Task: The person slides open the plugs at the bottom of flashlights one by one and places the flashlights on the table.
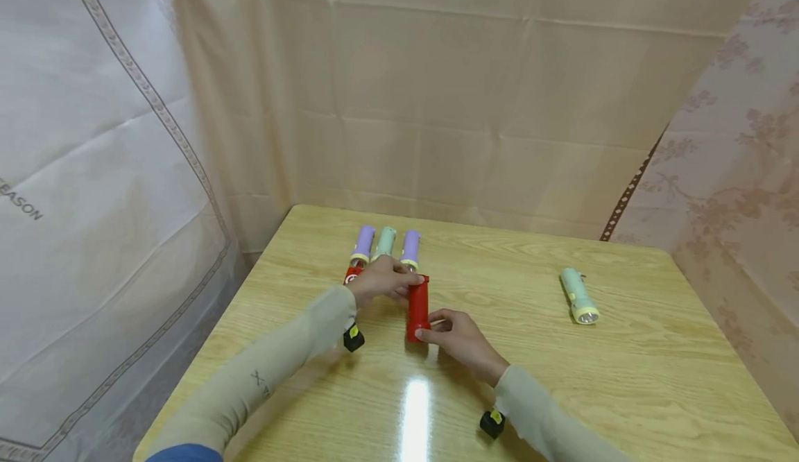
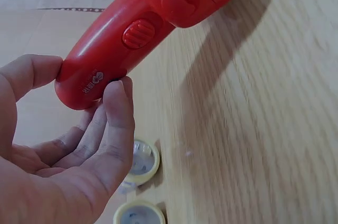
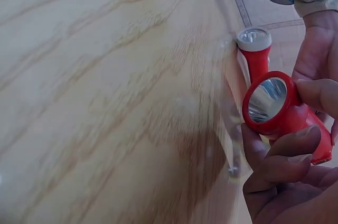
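Both hands hold a red flashlight [image 1: 418,311] just above the wooden table. My left hand [image 1: 383,279] pinches its tail end between thumb and fingers, as the left wrist view shows on the red flashlight [image 2: 108,42] with its ribbed switch. At the wide head, my right hand [image 1: 462,340] grips the rim with thumb and fingers; in the right wrist view the reflector [image 3: 268,100] faces out. A second red flashlight [image 3: 257,57] with a white rim lies past it, mostly hidden by my left hand in the head view.
Near the far left edge lie a purple flashlight [image 1: 363,241], a mint green flashlight [image 1: 385,240] and another purple flashlight [image 1: 410,244] in a row. A separate mint green flashlight [image 1: 579,295] lies at the right of the table [image 1: 655,358]. Cloth hangs around the table.
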Demonstrator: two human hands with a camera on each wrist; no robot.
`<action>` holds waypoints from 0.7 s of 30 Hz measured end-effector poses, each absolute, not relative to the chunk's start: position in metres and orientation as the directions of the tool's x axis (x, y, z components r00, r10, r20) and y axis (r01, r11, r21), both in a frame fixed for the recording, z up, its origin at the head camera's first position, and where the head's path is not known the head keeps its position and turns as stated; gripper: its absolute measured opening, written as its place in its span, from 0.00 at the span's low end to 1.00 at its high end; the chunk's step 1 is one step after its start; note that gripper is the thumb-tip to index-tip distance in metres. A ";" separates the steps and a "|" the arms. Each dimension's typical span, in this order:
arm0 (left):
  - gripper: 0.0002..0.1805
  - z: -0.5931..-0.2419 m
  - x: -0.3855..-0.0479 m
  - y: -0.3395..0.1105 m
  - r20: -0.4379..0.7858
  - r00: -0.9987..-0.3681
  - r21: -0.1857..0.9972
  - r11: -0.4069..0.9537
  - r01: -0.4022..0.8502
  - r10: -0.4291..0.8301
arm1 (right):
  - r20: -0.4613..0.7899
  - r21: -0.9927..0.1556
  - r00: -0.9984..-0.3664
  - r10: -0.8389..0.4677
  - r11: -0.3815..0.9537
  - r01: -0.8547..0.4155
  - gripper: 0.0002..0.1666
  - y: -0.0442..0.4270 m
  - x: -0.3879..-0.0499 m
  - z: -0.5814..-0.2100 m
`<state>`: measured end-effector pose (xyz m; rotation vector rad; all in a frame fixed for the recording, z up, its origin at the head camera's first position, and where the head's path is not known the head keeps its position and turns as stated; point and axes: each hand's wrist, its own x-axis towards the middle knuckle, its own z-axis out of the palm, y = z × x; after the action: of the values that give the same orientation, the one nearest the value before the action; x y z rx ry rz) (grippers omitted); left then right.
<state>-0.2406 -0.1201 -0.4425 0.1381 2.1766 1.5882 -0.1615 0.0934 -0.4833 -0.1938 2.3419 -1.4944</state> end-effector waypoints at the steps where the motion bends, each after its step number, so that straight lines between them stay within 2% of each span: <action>1: 0.20 -0.442 -0.240 -0.119 -0.285 -0.897 0.929 0.327 -0.172 0.338 | -0.217 -0.897 -0.928 -0.302 0.437 0.067 0.28 0.095 -0.161 -0.483; 9: 0.14 -0.439 -0.229 -0.107 -0.242 -0.883 0.954 0.265 -0.141 0.402 | -0.236 -0.896 -0.922 -0.306 0.436 0.085 0.30 0.113 -0.153 -0.480; 21: 0.13 -0.437 -0.219 -0.091 -0.198 -0.882 0.962 0.256 -0.091 0.428 | -0.233 -0.892 -0.926 -0.298 0.444 0.082 0.30 0.130 -0.145 -0.479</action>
<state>-0.2190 -0.0914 -0.4372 0.3059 2.1122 1.6618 -0.1448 0.1303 -0.4795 -0.1837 2.3442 -1.4778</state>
